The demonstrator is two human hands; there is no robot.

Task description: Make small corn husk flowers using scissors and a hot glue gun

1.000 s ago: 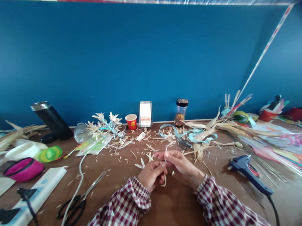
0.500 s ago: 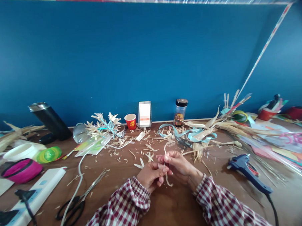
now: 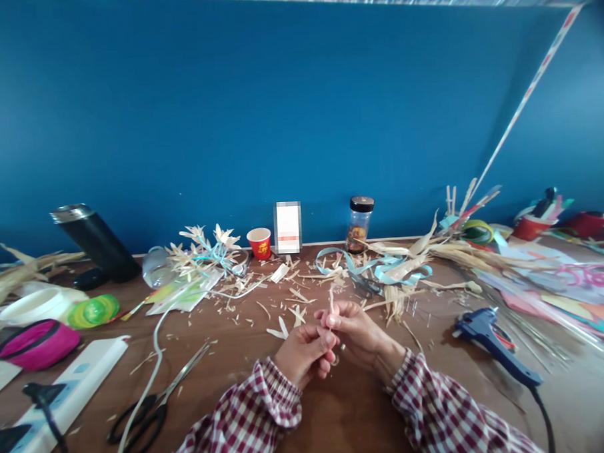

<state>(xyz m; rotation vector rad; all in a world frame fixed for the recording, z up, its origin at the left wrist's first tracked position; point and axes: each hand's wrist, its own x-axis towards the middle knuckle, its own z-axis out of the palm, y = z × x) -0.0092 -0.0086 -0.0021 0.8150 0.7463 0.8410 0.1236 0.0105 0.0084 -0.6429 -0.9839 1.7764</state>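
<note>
Blue wall [image 3: 277, 107] fills the whole back, and under it runs a brown table [image 3: 340, 418] strewn with pale shavings. I take the red cup [image 3: 259, 242] by the wall as my mark.

Both my hands are on the near side of the cup, a little to its right. My left hand [image 3: 303, 352] and right hand [image 3: 359, 331] meet fingertip to fingertip. On each, thumb and forefinger are pressed together on one thin husk strip [image 3: 331, 297]. Its top end pokes up above my right fingers. Its lower end is hidden behind my hands, so I cannot tell how far it hangs.

I judge the strip very light, dry and limp, and likely to crease or split along its grain. It wants a soft pinch close to where it bends, not a tug at the tip.

For room, near and left of the cup lie the scissors [image 3: 154, 406] with a white cord [image 3: 154, 346] beside them. Farther left again is a power strip [image 3: 64, 397]. Near and well right of the cup rests a glue gun [image 3: 492, 342], well apart from my right hand. Right of the cup, a tangle of blue ribbon [image 3: 384, 269] and husks sits just beyond my fingers. Between the cup and my hands there are only scraps. Bare wood between my sleeves gives the most open space, and the table's near edge is out of view.
</note>
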